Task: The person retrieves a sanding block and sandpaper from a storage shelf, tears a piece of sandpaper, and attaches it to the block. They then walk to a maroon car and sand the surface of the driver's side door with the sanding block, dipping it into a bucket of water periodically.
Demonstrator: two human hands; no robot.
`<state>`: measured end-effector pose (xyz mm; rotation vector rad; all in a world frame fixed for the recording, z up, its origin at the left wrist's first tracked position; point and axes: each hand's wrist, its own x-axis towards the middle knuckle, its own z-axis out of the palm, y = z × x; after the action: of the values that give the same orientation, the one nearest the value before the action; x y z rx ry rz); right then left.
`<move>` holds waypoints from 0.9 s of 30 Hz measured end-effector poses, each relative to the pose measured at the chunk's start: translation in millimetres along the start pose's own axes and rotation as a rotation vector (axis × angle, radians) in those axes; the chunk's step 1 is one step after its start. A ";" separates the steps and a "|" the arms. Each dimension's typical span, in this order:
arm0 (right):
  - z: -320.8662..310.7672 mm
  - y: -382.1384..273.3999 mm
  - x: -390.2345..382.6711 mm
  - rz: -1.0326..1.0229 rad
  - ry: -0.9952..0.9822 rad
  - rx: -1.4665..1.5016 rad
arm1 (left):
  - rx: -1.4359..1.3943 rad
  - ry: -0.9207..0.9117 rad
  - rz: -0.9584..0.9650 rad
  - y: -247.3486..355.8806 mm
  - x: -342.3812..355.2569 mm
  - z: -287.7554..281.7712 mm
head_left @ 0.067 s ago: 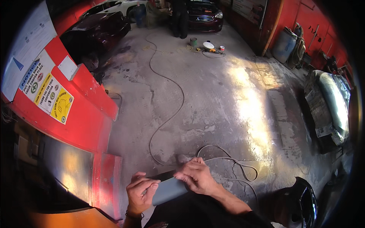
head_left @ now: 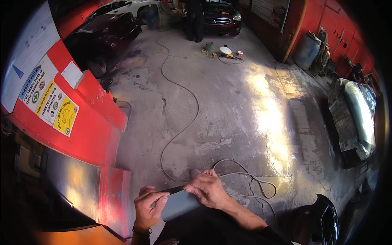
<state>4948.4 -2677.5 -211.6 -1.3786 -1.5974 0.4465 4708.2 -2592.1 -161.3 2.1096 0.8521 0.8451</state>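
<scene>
At the bottom middle, my left hand (head_left: 149, 206) pinches the left end of a grey flat sheet (head_left: 177, 204) with a dark strip along its far edge. My right hand (head_left: 206, 188) has its fingers curled over the right part of that far edge, thumb pressed on the grey face. The sheet is held in front of my dark clothing, above the concrete floor (head_left: 212, 118).
Loose hose (head_left: 171, 134) crosses the floor. A red pillar (head_left: 73, 134) with signs stands left; a wrapped car panel (head_left: 351, 118) and dark part (head_left: 326, 220) lie right. Ahead are cars (head_left: 216, 20), a person (head_left: 194, 20), tools and cans (head_left: 224, 53), and a blue drum (head_left: 304, 49).
Both hands and the sheet have shifted very slightly to the left in the view. Their grip looks the same.
</scene>
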 end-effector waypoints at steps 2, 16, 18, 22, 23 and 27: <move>10.9 33.7 66.8 -0.080 -0.023 0.011 | 0.028 -0.040 -0.135 -13.6 55.8 -13.6; 76.4 196.3 456.8 -0.241 -0.306 0.156 | 0.170 0.136 -0.370 -224.0 330.0 -101.4; 87.7 223.1 509.7 -0.237 -0.283 0.131 | 0.321 -0.004 -0.237 -248.9 405.8 -117.0; 91.0 266.0 615.9 -0.227 -0.288 0.006 | 0.334 -0.211 -0.045 -289.3 546.3 -125.5; 96.4 274.3 635.8 -0.216 -0.304 -0.011 | 0.338 -0.261 -0.003 -303.0 570.9 -127.6; 101.8 312.8 735.7 -0.193 -0.254 0.002 | 0.360 -0.250 -0.025 -365.7 654.1 -134.3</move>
<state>5100.7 -1886.2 -199.3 -1.1865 -1.9160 0.5222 4866.8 -1847.7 -178.1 2.4442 0.9466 0.4225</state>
